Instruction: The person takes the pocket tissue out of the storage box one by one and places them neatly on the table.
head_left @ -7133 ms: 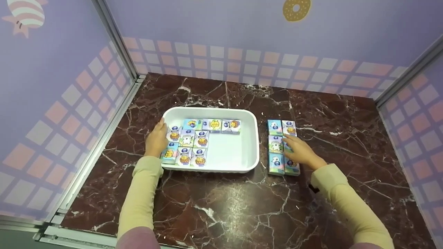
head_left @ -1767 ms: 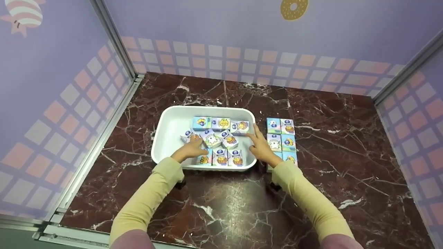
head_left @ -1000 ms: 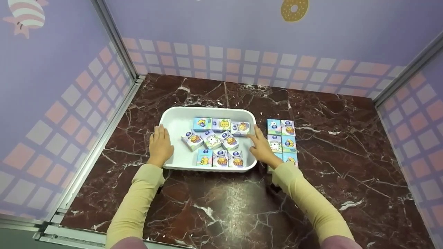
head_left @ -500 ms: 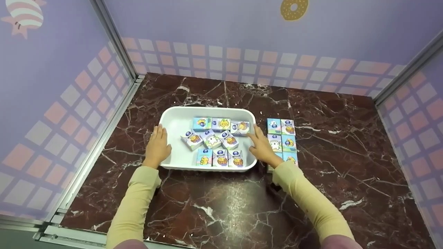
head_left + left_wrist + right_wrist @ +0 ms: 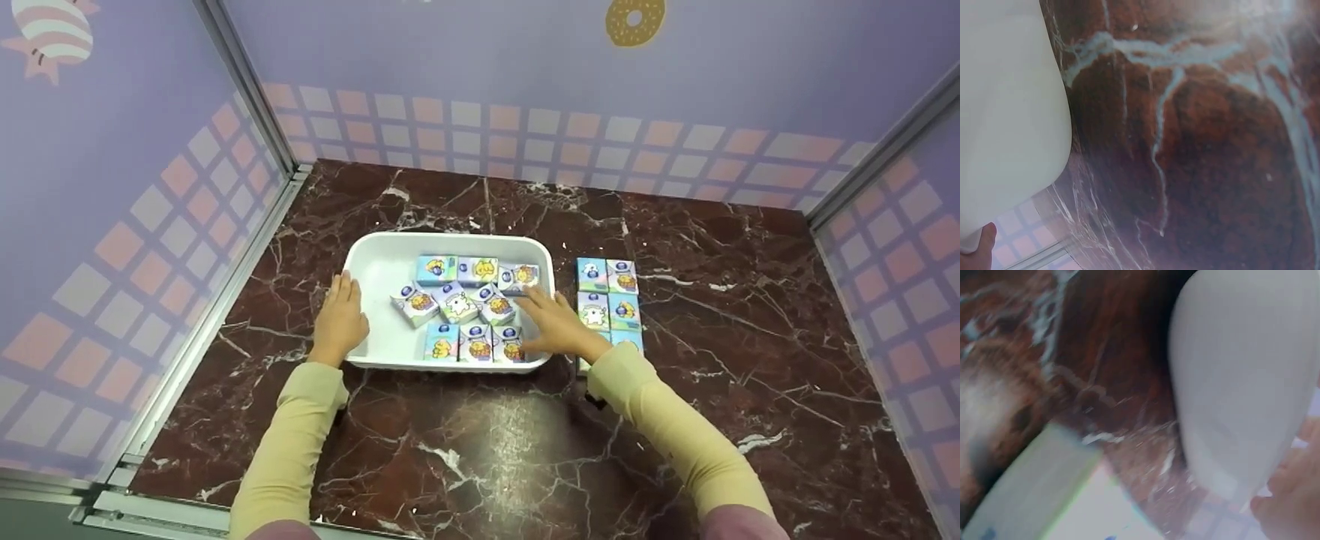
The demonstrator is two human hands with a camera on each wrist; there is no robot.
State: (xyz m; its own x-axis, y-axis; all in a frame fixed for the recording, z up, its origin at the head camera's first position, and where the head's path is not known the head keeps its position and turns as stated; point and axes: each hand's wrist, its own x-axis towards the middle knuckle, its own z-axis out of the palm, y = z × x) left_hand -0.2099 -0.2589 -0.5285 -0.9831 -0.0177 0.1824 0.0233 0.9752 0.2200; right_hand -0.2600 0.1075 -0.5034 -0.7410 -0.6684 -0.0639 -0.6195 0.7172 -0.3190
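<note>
Pale yellow sleeves [image 5: 289, 442], mauve higher up the arms, reached in from the near side over a dark red bench [image 5: 495, 442] with white marble veining; ahead of them lay a white tray [image 5: 386, 326] with rounded corners, both hands at its ends. The left hand [image 5: 339, 321] lay along the tray's left wall, its fingers straight and together, pointing away from the person; the right hand [image 5: 556, 324] reached across the right rim with its fingers extended and spread, the thumb beside the nearest right-hand pack; whether its fingertips touched any pack could not be told.

Inside the tray, the front row of packs [image 5: 475, 345] numbered three, set side by side near the front wall; beyond it came the middle row of packs [image 5: 457, 303], three of them turned askew; the back row of packs [image 5: 478, 271] held three more, set crosswise; all bore cartoon prints in blue, purple and white. To the right of the tray, on the bench, stood a two-column block of similar packs [image 5: 625, 310], its near end partly hidden by the right wrist; farthest off rose a lilac wall [image 5: 480, 60] with pink and white squares and a doughnut print [image 5: 619, 30].
</note>
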